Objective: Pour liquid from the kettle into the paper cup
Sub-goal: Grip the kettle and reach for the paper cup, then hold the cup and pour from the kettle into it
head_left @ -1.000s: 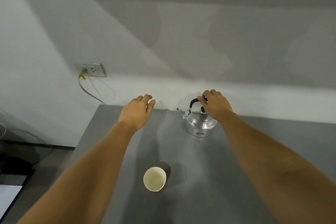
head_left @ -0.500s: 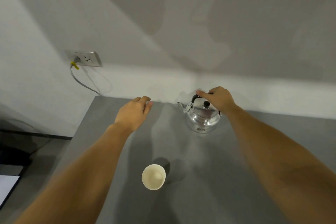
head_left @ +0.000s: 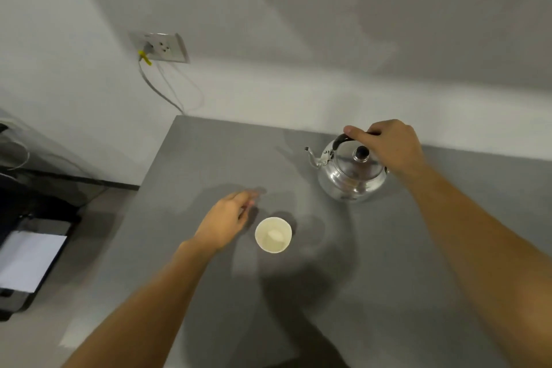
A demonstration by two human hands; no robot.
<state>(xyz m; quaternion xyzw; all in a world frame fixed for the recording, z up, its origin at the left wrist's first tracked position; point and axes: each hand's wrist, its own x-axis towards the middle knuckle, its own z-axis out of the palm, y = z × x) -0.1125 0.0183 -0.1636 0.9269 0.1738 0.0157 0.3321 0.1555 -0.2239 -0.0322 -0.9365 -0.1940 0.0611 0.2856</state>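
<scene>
The right hand [head_left: 391, 146] grips the handle of the kettle [head_left: 352, 173], which sits near the counter's [head_left: 388, 278] back edge. The left hand [head_left: 227, 221] hovers open just beside the paper cup [head_left: 273, 235] mid-counter. Grasping step; next, I'd guess, lift and carry the spout over the cup.

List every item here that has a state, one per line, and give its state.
Shiny steel kettle: upright on the grey table, lid on.
White paper cup: upright, not held.
Right hand: closed around the black kettle handle.
Left hand: open beside cup.
Wall socket: cable plugged in.
</scene>
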